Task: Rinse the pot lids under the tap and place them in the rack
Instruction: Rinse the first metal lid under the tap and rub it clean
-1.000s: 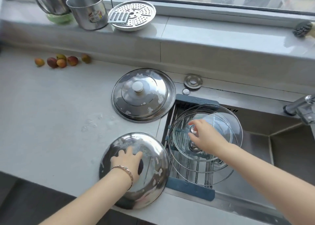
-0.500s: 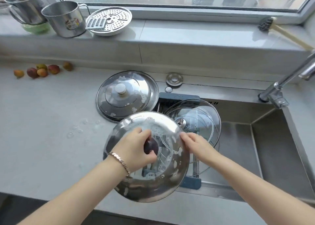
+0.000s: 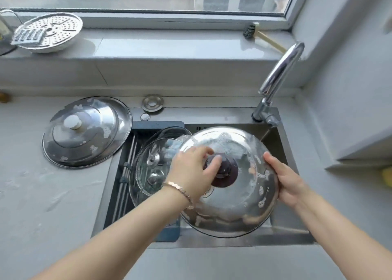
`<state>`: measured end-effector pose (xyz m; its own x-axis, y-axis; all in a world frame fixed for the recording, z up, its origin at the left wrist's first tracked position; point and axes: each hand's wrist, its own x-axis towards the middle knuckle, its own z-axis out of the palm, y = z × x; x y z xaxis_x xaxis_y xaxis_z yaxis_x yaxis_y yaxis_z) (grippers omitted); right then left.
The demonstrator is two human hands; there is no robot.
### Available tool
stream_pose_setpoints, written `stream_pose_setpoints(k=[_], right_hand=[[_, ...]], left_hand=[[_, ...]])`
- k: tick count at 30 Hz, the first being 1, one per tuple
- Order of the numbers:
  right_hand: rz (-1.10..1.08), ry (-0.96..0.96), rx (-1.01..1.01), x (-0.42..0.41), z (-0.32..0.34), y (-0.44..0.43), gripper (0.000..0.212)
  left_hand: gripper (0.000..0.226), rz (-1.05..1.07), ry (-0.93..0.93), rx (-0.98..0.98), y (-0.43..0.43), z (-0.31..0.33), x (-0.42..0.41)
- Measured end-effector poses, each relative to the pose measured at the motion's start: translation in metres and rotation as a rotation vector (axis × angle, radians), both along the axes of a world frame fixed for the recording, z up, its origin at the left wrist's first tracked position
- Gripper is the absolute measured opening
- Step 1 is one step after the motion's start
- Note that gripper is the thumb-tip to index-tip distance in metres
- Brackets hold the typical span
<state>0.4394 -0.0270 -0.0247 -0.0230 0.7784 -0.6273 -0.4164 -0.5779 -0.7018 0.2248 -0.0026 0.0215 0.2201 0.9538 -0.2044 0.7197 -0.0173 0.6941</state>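
A large steel lid (image 3: 244,205) is held over the sink (image 3: 275,139), in its right part, tilted with its domed top towards the camera. Patches of suds are seen on its surface. Its dark knob (image 3: 228,173) is gripped by the left hand (image 3: 191,171), the fingers being curled round it; a bracelet (image 3: 180,189) is worn on that wrist. The lid's right rim is clasped by the right hand (image 3: 284,180), so both hands are clamped on the same lid, set apart across it.

To the left of the held lid, a rack (image 3: 127,167) of metal rods is laid across the left part of the sink. Glass lids (image 3: 148,169) are resting in it, probably two, though the overlap makes the count uncertain; they are partly covered by the steel lid and the left forearm. A second steel lid (image 3: 89,135) with a pale knob is lying on the surface (image 3: 42,194) just left of the rack, its edge near the sink's corner, and flecks of suds are seen on it as well.

The tap (image 3: 280,71) is mounted at the back right corner of the sink. A perforated steamer plate (image 3: 47,32) and a brush (image 3: 263,36) are set on the window sill (image 3: 159,46).
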Motion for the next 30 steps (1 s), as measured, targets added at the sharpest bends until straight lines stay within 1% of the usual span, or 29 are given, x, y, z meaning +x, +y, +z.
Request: stream_pose_setpoints(k=[1, 2, 3, 4, 5, 6, 7, 8, 9, 10, 11, 12, 13, 14, 16, 18, 19, 20, 21, 22, 24, 26, 27, 29, 30], right_hand=[[-0.012, -0.005, 0.001, 0.015, -0.005, -0.001, 0.029], [-0.011, -0.007, 0.005, 0.029, -0.009, -0.002, 0.032], [-0.006, -0.011, 0.001, 0.045, -0.016, -0.003, 0.045], [0.005, -0.01, -0.015, 0.057, -0.02, -0.004, 0.058], [0.014, 0.002, -0.027, 0.069, -0.024, -0.003, 0.063], [0.016, 0.02, -0.036, 0.079, -0.027, -0.002, 0.06], [0.015, 0.046, -0.04, 0.087, -0.028, 0.001, 0.052], [0.012, 0.082, -0.042, 0.093, -0.029, 0.005, 0.045], [0.008, 0.112, -0.033, 0.098, -0.031, 0.009, 0.04], [0.0, 0.132, -0.029, 0.102, -0.035, 0.013, 0.037], [-0.009, 0.147, -0.025, 0.107, -0.04, 0.018, 0.037], [-0.014, 0.175, -0.019, 0.11, -0.045, 0.023, 0.041], [-0.02, 0.196, -0.023, 0.113, -0.05, 0.027, 0.051], [-0.02, 0.208, -0.03, 0.115, -0.056, 0.032, 0.06], [-0.037, 0.236, -0.053, 0.118, -0.071, 0.04, 0.067], [-0.039, 0.268, -0.069, 0.114, -0.074, 0.045, 0.067], [-0.037, 0.289, -0.066, 0.112, -0.074, 0.047, 0.064], [-0.012, 0.298, -0.071, 0.107, -0.07, 0.049, 0.057], [0.02, 0.267, -0.089, 0.104, -0.067, 0.051, 0.048], [0.067, 0.187, -0.114, 0.1, -0.065, 0.054, 0.043], [0.171, -0.132, -0.152, 0.094, -0.067, 0.063, 0.054], [0.185, -0.483, -0.148, 0.088, -0.065, 0.075, 0.063], [0.172, -0.597, -0.134, 0.085, -0.063, 0.083, 0.065], [0.159, -0.666, -0.119, 0.082, -0.058, 0.101, 0.064], [0.165, -0.681, -0.127, 0.08, -0.055, 0.112, 0.062]], left_hand=[[0.027, 0.091, -0.041, -0.103, 0.008, -0.003, 0.008], [0.024, 0.187, -0.087, -0.194, 0.017, -0.007, 0.014], [0.023, 0.259, -0.094, -0.236, 0.024, -0.013, 0.018], [0.026, 0.312, -0.061, -0.23, 0.03, -0.02, 0.022], [0.033, 0.36, -0.025, -0.226, 0.033, -0.029, 0.025], [0.043, 0.412, -0.001, -0.249, 0.034, -0.034, 0.03], [0.053, 0.469, -0.025, -0.317, 0.033, -0.04, 0.036], [0.057, 0.524, -0.098, -0.402, 0.031, -0.043, 0.042], [0.051, 0.568, -0.177, -0.462, 0.029, -0.046, 0.046], [0.039, 0.594, -0.233, -0.475, 0.027, -0.045, 0.051], [0.032, 0.606, -0.258, -0.463, 0.027, -0.044, 0.053], [0.03, 0.621, -0.286, -0.445, 0.028, -0.044, 0.053], [0.03, 0.648, -0.319, -0.439, 0.029, -0.042, 0.053], [0.031, 0.685, -0.381, -0.453, 0.03, -0.04, 0.052], [0.036, 0.745, -0.564, -0.596, 0.032, -0.035, 0.051], [0.055, 0.746, -0.79, -0.791, 0.034, -0.03, 0.054], [0.061, 0.726, -0.845, -0.819, 0.034, -0.029, 0.057], [0.06, 0.733, -0.877, -0.802, 0.036, -0.03, 0.059], [0.055, 0.769, -0.899, -0.768, 0.037, -0.031, 0.061], [0.047, 0.811, -0.928, -0.734, 0.039, -0.031, 0.063], [0.035, 0.855, -0.982, -0.659, 0.042, -0.031, 0.067], [0.04, 0.814, -1.004, -0.584, 0.043, -0.033, 0.07], [0.042, 0.801, -1.001, -0.558, 0.042, -0.033, 0.073], [0.027, 0.813, -1.0, -0.504, 0.041, -0.032, 0.073], [0.024, 0.829, -0.993, -0.486, 0.041, -0.033, 0.07]])
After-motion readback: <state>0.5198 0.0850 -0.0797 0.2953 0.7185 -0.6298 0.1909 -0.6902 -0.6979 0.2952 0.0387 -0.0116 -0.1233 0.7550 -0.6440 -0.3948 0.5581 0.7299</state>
